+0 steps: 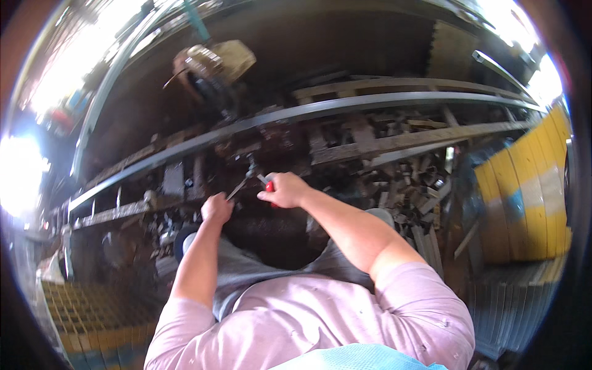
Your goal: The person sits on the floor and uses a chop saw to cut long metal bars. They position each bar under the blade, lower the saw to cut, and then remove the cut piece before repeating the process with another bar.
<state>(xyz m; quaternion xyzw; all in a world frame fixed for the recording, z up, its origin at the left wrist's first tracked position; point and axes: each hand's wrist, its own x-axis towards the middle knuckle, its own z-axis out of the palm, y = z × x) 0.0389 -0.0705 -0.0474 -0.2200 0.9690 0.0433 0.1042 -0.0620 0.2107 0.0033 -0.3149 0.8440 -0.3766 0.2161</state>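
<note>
Two bare hands: left hand (216,208) and right hand (287,190) stand apart but near each other, in front of the person's lap, each wrapped around its own tool.
Left grip: fingers curled round the lower end of a slender metal rod (237,189), which slants up and to the right.
Right grip: fist clenched on a red-handled tool (270,185); the fingers hide its exact kind.
Meeting point: a small metal fitting (251,165) sits near the rod's upper end; contact is too blurred to tell.
Beyond the hands: a long metal rail (320,109) crosses the view.
Right of the hands: a slatted frame (351,150), with metal offcuts (428,198) heaped below its near edge.
Far right: yellow slats (524,191) lie side by side, with grey metal lengths (509,311) just below them.
</note>
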